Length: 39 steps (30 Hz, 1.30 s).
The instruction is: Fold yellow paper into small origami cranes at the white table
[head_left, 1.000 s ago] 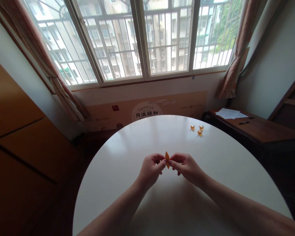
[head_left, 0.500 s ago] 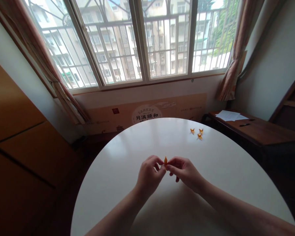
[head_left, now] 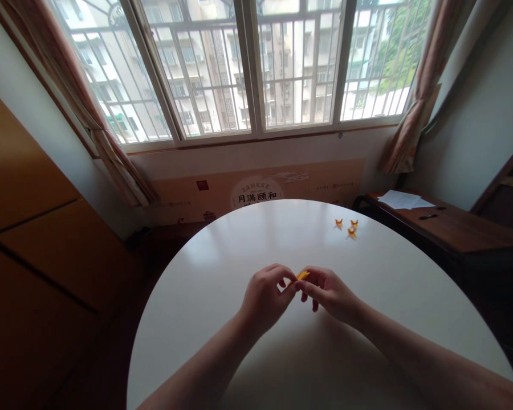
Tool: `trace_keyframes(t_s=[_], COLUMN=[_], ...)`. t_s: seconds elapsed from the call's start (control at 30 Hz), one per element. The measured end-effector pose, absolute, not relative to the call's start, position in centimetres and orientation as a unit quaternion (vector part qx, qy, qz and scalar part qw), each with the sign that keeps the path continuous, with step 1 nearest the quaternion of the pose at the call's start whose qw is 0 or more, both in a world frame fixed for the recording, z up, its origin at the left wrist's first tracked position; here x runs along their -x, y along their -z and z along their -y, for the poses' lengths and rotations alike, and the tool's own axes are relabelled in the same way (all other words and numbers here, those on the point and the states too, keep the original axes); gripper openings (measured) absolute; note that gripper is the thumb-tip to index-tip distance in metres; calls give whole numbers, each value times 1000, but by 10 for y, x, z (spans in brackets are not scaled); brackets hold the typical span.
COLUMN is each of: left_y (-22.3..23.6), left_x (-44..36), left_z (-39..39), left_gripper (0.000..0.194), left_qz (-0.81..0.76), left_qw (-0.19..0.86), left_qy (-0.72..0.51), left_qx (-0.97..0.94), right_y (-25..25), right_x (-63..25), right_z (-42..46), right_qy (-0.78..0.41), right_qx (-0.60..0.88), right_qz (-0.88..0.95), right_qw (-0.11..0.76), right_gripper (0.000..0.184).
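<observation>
The thumb and forefinger of the bare left hand (head_left: 267,293) were closed to a pinch, and those of the bare right hand (head_left: 331,291) met them tip to tip. Between them sat a small, folded, yellow-orange piece of what looked like paper (head_left: 303,275), held up over the table, near the middle of its width. The piece was narrow and tilted, its brighter yellow part showing above the right thumb and reaching toward the right; the fingertips hid the rest, so its full shape could not be told. The right hand's other fingers curled loosely below.

Beneath lay the glossy, white, round-edged table (head_left: 214,250), softly reflecting window light. Toward its far right side stood three small, yellow-orange, bird-like folded figures (head_left: 351,233), close together and well apart from the hands, with pointed tips turned upward.

Past the table, white sheets of paper (head_left: 404,199) lay on a dark brown wooden bench (head_left: 474,228). Beyond rose a wide, barred window (head_left: 256,74).
</observation>
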<state>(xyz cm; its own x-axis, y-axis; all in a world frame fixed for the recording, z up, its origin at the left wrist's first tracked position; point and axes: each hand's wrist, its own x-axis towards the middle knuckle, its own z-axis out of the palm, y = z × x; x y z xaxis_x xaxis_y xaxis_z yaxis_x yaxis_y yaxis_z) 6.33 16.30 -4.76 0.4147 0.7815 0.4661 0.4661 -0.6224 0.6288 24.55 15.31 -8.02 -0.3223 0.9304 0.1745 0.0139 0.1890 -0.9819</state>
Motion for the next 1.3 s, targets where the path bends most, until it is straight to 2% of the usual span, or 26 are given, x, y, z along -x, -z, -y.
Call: trace_keyframes(t_s=[0.27, 0.4, 0.5, 0.77, 1.0, 1.3], left_y=[48, 49, 49, 46, 51, 46], left_x=[-63, -64, -64, -63, -62, -64], left_z=[-165, -165, -166, -164, -169, -168], left_gripper=[8, 21, 16, 14, 12, 5], left_qz=[-362, -362, -366, -366, -365, -374], left_qw=[271, 327, 339, 330, 408, 320], left_qy=[-412, -429, -418, -398, -407, -426], left_qx=[-791, -760, -760, -774, -732, -759], right_y=[69, 62, 61, 60, 62, 67], right_x=[-252, -257, -259, -258, -257, -256], right_z=[-148, -146, -146, -146, -147, -149], right_qy=[-414, -328, -295, -287, -327, -336], right_qx=[385, 388, 387, 390, 385, 390], right_qz=[709, 755, 770, 772, 763, 754], right_qw=[422, 414, 412, 412, 404, 408], right_gripper=[31, 28, 26, 27, 34, 35])
